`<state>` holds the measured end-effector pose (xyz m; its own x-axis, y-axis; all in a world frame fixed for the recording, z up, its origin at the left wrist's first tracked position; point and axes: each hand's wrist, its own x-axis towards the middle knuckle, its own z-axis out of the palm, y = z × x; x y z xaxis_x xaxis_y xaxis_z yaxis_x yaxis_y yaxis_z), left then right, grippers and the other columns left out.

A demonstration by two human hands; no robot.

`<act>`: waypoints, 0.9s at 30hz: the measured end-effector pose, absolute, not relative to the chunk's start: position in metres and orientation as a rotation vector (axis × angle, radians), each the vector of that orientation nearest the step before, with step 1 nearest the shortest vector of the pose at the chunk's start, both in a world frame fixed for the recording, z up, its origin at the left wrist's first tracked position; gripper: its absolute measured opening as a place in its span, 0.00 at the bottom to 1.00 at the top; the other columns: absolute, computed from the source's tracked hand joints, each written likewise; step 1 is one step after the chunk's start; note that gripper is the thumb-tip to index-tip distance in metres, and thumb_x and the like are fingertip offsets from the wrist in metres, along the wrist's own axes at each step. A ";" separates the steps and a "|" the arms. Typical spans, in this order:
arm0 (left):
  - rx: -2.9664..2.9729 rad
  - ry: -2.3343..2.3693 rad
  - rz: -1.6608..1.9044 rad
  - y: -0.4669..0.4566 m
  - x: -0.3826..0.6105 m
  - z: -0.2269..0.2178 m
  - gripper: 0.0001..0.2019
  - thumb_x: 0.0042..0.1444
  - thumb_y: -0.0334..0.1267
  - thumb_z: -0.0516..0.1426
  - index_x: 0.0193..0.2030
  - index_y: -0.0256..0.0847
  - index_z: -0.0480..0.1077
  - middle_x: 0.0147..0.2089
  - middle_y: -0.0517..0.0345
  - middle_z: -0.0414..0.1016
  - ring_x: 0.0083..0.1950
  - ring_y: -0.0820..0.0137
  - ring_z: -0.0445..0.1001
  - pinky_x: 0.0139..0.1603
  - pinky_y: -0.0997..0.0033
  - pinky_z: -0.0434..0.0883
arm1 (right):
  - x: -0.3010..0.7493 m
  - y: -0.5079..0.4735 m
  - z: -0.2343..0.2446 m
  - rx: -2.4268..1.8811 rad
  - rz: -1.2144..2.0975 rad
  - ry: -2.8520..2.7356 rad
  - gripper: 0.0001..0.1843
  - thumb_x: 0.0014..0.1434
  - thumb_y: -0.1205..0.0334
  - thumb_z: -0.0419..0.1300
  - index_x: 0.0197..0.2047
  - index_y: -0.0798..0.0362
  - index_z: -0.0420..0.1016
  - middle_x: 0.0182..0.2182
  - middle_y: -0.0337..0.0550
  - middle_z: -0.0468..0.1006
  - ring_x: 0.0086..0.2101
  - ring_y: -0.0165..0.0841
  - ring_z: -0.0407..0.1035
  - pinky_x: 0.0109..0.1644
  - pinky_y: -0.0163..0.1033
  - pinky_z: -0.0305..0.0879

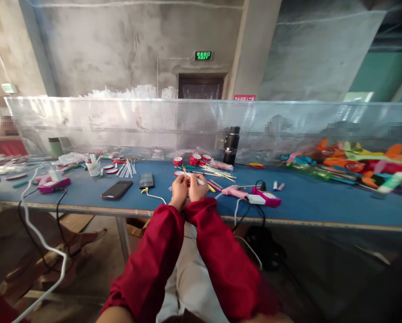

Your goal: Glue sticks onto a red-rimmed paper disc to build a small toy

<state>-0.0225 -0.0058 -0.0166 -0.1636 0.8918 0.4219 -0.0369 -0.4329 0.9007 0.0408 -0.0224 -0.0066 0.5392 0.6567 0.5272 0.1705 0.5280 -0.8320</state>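
Pinch closed on both sides: left hand holds thin stick poking upward, right hand holds white straw pointing right. Hands touching, over near edge of blue table. Exact finger contact too small to tell. Step, by judgement: joining small parts at fingertips, midway. Further handling calls for steady pinch and parts kept aligned. Pink glue gun just right of hands. Phone and power bank left. Tape rolls behind.
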 end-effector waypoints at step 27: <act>1.455 1.042 1.657 -0.004 -0.021 -0.020 0.11 0.69 0.43 0.59 0.40 0.37 0.74 0.37 0.58 0.76 0.37 0.70 0.75 0.42 0.65 0.75 | 0.042 -0.018 -0.009 -0.938 0.478 -0.937 0.14 0.70 0.52 0.63 0.49 0.55 0.77 0.43 0.42 0.80 0.39 0.32 0.77 0.44 0.42 0.78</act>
<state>-0.0213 -0.0039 -0.0200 -0.1358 0.8882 0.4389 0.0106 -0.4417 0.8971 0.0420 -0.0185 -0.0087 0.5324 0.7061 0.4669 0.0371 0.5316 -0.8462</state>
